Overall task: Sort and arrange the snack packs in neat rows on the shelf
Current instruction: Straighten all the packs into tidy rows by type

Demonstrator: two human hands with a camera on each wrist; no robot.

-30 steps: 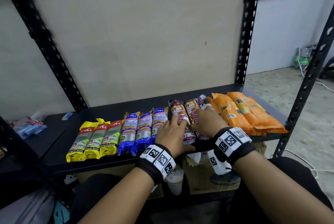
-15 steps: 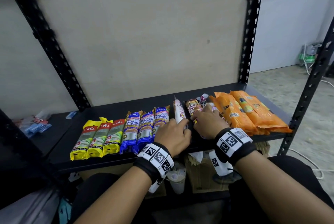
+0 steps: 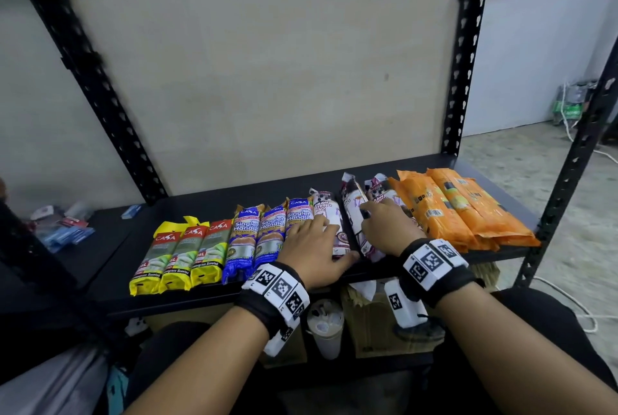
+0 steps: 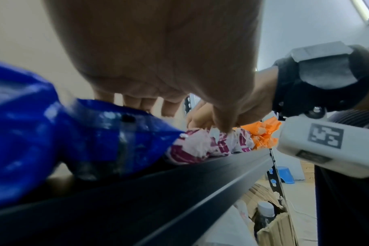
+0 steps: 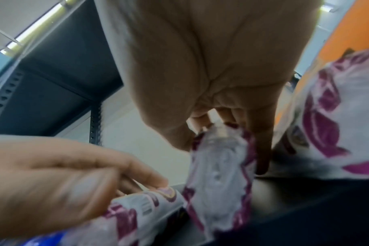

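Along the black shelf [image 3: 200, 204] lie three yellow packs [image 3: 180, 254], three blue packs [image 3: 247, 234], three white-and-purple packs and the orange packs [image 3: 461, 214]. My left hand [image 3: 311, 237] rests flat, fingers straight, on the first white-and-purple pack [image 3: 326, 210] and the nearest blue pack. My right hand [image 3: 384, 227] grips the middle white-and-purple pack [image 3: 351, 207], which is tilted on its edge. In the right wrist view thumb and fingers [image 5: 261, 146] pinch that pack [image 5: 219, 174]. The third white-and-purple pack [image 3: 379, 190] lies against the orange ones.
Black perforated uprights [image 3: 465, 46] stand at the back corners and one [image 3: 575, 163] at the front right. Under the shelf are a lidded cup [image 3: 326, 324] and a cardboard box [image 3: 371, 331]. A lower surface to the left holds small blue items [image 3: 67, 234].
The first white-and-purple pack, on edge half a second ago, now lies flat against the blue packs under my left hand. My right hand has taken hold of the middle pack and tipped it up.
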